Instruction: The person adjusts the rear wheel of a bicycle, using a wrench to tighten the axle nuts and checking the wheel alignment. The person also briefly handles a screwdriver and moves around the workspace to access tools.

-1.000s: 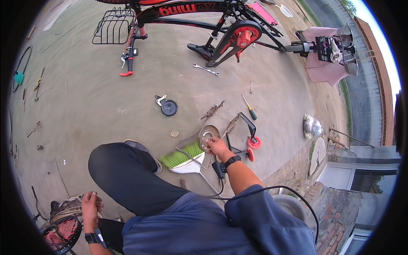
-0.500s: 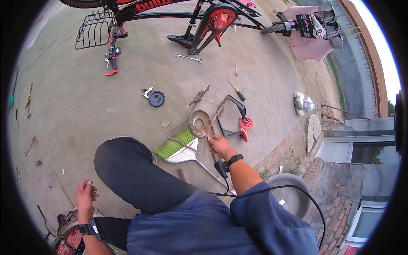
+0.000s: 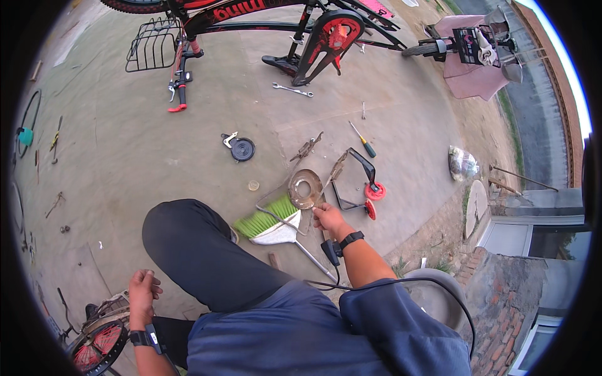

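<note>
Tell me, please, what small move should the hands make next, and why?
Perhaps bring the left hand toward the rusty metal ring to steady it. This hand looks empty and is far from the ring, while the right hand is alone beside it, with the broom lying close. Whether the right fingertips pinch something, I cannot tell.

The right forearm (image 3: 365, 262) reaches forward and slightly inward, angled ahead of the body. At its end the right hand (image 3: 330, 219) is turned back-up, thumb and fingers drawn together — from here I can't make out whether the tips close on anything. Out to the person's left, the left forearm (image 3: 150, 361) points forward, wrist (image 3: 142, 322) nearly straight. The left hand (image 3: 143, 292) hangs slack, fingers loosely curled inward — well apart from the right.
</note>
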Tool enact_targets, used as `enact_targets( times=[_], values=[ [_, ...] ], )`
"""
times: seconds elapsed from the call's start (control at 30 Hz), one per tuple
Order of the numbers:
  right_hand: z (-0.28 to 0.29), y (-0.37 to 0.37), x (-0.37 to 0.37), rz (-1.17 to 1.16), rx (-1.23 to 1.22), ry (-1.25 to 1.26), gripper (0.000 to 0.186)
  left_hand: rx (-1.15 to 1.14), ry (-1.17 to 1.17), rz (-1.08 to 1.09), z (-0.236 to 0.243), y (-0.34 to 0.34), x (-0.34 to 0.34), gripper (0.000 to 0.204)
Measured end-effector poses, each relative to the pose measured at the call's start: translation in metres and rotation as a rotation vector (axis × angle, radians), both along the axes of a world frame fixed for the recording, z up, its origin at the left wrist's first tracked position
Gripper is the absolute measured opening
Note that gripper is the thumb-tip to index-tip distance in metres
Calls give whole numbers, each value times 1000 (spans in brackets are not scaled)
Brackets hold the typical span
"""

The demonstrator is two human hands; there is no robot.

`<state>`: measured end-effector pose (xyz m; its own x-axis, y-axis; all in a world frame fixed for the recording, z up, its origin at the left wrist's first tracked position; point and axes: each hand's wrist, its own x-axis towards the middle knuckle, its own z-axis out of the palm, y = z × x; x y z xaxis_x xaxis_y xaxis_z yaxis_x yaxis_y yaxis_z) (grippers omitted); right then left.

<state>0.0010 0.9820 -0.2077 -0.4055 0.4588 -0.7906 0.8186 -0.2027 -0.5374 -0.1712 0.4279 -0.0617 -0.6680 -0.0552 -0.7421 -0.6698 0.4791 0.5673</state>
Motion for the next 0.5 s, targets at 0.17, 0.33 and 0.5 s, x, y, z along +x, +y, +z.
enact_targets(
  times=[0.17,0.33,0.5],
  values=[
    [2,6,-32,57,-16,-24,30,12,1,10,4,8,8,21],
    [-3,4,-33,77,-44,-24,29,8,-15,6,8,15,11,20],
    [3,-2,-25,70,-29,-22,28,2,-8,-7,10,15,16,20]
  ],
)
